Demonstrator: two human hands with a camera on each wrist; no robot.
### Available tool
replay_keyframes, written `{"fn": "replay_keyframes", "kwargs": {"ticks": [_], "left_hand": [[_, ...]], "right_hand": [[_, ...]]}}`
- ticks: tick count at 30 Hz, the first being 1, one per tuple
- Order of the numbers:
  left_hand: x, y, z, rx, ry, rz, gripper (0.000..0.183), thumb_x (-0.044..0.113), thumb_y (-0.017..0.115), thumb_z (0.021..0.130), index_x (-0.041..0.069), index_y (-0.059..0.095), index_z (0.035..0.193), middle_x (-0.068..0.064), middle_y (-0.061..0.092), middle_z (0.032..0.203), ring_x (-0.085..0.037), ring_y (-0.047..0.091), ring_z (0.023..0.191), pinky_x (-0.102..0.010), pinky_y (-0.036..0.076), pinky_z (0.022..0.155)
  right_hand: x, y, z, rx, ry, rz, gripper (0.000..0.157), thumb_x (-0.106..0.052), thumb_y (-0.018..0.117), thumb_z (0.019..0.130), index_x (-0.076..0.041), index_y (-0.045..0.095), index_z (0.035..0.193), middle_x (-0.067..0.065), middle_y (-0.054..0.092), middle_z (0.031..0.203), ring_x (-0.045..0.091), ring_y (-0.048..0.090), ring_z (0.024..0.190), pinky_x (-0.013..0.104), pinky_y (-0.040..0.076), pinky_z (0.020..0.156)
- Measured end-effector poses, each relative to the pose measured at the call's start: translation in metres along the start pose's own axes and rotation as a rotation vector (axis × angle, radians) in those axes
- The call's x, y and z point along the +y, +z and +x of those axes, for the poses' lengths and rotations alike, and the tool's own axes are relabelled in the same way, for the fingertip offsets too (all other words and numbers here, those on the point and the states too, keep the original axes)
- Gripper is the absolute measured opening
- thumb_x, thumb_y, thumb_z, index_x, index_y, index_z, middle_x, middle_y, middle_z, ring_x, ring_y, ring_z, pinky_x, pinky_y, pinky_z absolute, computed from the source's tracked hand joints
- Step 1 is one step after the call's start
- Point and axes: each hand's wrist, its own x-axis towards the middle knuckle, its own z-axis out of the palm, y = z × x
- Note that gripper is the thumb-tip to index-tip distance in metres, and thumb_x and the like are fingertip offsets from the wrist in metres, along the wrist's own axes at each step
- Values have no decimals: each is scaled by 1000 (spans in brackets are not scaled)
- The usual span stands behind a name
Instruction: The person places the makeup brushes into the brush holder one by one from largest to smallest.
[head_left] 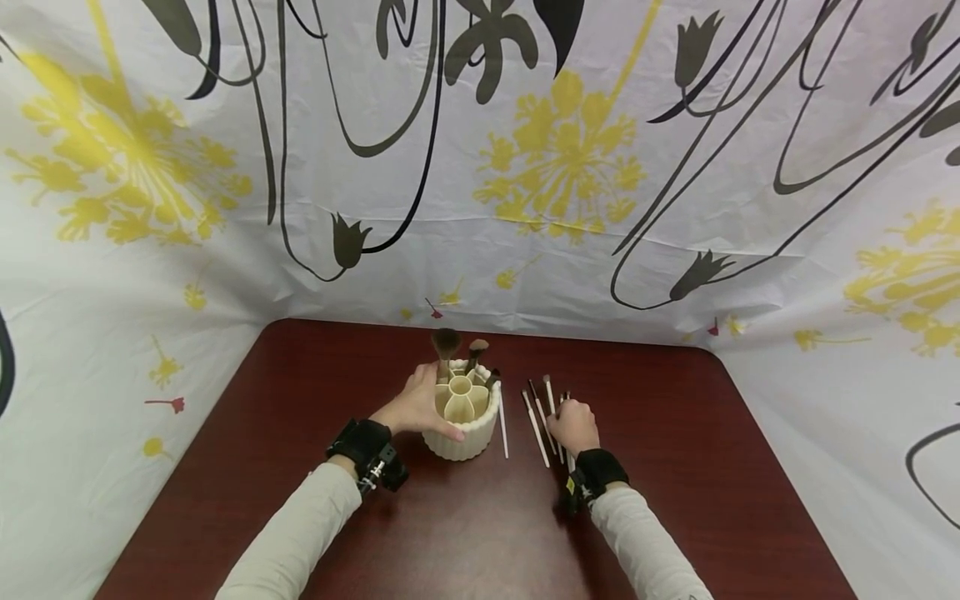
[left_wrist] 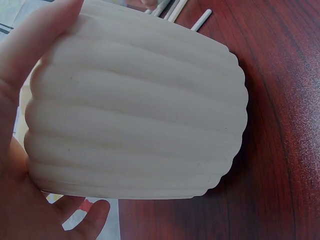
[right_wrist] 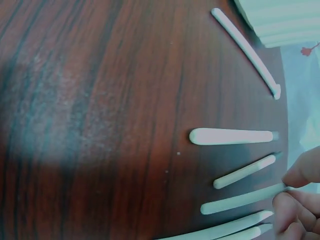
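Note:
A cream brush holder with scalloped sides and petal-shaped compartments stands on the table. My left hand grips it from the left, with the thumb over the near rim. Its ribbed wall fills much of the left wrist view. A large makeup brush and a smaller makeup brush stand bristles up at its back, with a dark-tipped one at the right. Right of the holder, my right hand is down among loose makeup brushes. Its thumb and finger pinch one pale-handled makeup brush near the bristle end.
Beside the holder lies a thin white stick. Several brushes, including a white-handled one, lie between it and my right hand. The dark red table meets a patterned cloth at its back and sides.

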Motion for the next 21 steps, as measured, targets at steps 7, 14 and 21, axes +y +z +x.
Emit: {"fn": "replay_keyframes", "kwargs": {"ticks": [7, 14, 21], "left_hand": [[-1, 0, -1, -7, -3, -2, 125, 44, 87, 47, 0, 17, 141, -20, 24, 137, -37, 23, 127, -50, 30, 99], [-4, 1, 0, 4, 11, 2, 126, 45, 87, 46, 0, 17, 141, -21, 24, 137, -38, 24, 126, -50, 30, 98], [-4, 1, 1, 1, 15, 6, 125, 46, 86, 47, -1, 18, 140, -22, 25, 136, -38, 25, 126, -51, 31, 98]], "right_hand": [[-6, -3, 0, 45, -2, 32, 31, -8, 58, 81, -10, 42, 54, -2, 35, 48, 12, 33, 42, 25, 27, 43], [-12, -3, -1, 84, -37, 63, 18, -12, 60, 78, -7, 50, 64, 2, 45, 55, 13, 39, 47, 25, 32, 50], [-18, -7, -2, 118, -64, 109, 18, -11, 61, 74, -9, 47, 63, 1, 42, 55, 13, 37, 47, 26, 31, 50]]}}
